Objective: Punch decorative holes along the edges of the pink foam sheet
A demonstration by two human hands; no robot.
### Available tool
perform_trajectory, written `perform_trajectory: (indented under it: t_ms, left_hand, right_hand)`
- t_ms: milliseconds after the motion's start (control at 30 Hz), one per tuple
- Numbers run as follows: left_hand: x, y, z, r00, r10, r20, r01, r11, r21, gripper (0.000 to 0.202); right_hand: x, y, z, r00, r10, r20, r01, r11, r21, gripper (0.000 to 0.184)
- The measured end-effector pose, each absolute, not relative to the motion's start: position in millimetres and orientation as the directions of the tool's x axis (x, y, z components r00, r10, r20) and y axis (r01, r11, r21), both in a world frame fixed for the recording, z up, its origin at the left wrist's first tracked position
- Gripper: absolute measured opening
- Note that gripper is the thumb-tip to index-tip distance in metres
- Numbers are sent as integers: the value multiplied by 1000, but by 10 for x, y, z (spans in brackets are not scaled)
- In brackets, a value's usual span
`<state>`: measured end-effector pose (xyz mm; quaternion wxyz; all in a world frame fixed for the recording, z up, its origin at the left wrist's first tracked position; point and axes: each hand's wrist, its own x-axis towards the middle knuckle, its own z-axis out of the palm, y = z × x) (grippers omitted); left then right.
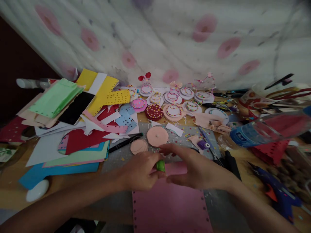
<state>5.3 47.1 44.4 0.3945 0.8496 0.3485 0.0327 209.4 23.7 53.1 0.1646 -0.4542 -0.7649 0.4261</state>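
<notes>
My left hand [144, 171] is closed round a small green object [160, 166], of which only one end shows; its kind is not clear. Opposite it, my right hand [194, 166] is open, thumb and fingers spread to the right of the green object. Beneath both hands lies a pink sheet [170, 207] with dark holes or dots along its side edges. Just beyond my fingers are a peach paper disc [157, 136] with a small bump in its middle and a smaller peach disc [139, 147] crossed by thin lines.
Coloured papers [82, 158] and a black phone [76, 109] are piled left. Several beaded discs [173, 111] stand along the back by the curtain [155, 38]. A tilted bottle [267, 129], scissors [209, 142] and a blue glue gun [272, 187] lie right; a black pen [125, 142] is left of the discs.
</notes>
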Motion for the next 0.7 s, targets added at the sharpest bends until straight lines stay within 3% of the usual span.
perform_trajectory:
  t_ms: [67,300,533,700]
  left_hand:
    - [69,482,435,758,617,-212,574,-477,665,15]
    - [40,545,368,767,623,-151,561,-537,630,11]
    - [17,520,257,791,598,-129,507,-523,685,16]
    - [47,497,240,811,575,-111,485,-553,678,18]
  right_hand:
    - [2004,261,555,-575,798,-178,560,225,-797,76]
    - [1753,355,491,-572,783,-247,576,169,-800,55]
    - [1749,316,416,-545,809,-222,611,202,-766,60]
    - [1757,303,333,-554,809,-197,593,217,-775,52]
